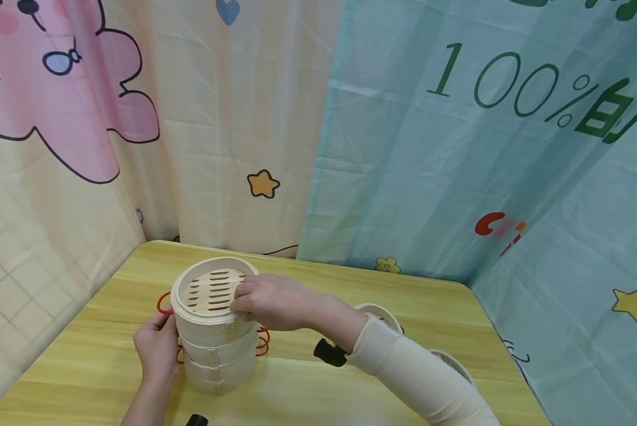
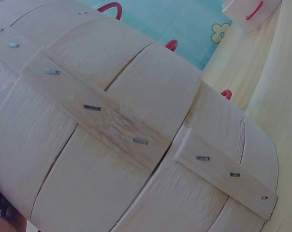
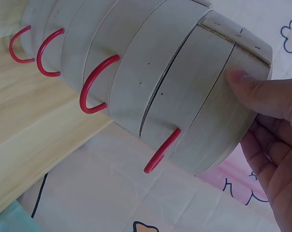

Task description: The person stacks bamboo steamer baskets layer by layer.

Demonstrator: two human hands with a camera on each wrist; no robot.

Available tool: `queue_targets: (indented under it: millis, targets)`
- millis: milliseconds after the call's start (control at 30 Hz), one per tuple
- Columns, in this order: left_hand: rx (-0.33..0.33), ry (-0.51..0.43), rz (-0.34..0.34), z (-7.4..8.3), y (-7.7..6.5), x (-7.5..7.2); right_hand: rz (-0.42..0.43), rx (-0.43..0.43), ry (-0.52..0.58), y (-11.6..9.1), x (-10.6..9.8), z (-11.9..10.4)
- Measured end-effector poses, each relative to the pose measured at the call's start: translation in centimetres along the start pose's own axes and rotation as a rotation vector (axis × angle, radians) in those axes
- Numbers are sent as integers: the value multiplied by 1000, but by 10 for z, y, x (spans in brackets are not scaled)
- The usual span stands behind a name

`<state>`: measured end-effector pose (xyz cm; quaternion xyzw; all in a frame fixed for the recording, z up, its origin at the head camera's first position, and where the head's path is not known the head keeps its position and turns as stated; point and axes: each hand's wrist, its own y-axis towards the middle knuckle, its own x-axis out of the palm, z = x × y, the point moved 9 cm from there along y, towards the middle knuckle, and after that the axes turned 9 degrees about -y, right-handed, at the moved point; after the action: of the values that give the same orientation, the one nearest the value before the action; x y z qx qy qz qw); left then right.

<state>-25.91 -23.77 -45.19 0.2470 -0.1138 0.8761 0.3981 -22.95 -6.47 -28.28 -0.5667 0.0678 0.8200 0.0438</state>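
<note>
A tall stack of round bamboo steamer baskets (image 1: 219, 349) stands on the left part of the table, with red loop handles on its sides. The top basket (image 1: 214, 293) is uncovered and shows a slatted base. My right hand (image 1: 275, 302) grips its right rim, thumb (image 3: 255, 89) against the outer wall and the other fingers partly hidden. On the opposite side, my left hand (image 1: 158, 346) holds the stack's upper left edge by a red handle (image 1: 164, 303); some of its fingers are hidden. The stack's stapled wall (image 2: 112, 121) fills the left wrist view.
Behind my right forearm, another round basket (image 1: 377, 310) and a round rim (image 1: 453, 364) show partly on the wooden table (image 1: 297, 390). Black objects sit by the right wrist (image 1: 330, 352) and at the bottom edge. Printed curtains (image 1: 243, 118) hang behind the table.
</note>
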Motion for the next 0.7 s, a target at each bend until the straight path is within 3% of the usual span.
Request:
queue_targets:
  millis: [233,300,467,700]
  targets:
    - [25,14,25,-53,39,-29,-12,22,61,3,0,-1]
    - [-5,16,41,-47,32,-25,-7,31,86,3,0,-1]
    - [-75,20,35,-1,-3,1,22,46,128,5,-1,-2]
    - [-87,24,45,6,-10,5,57,68,118,7,-2,-5]
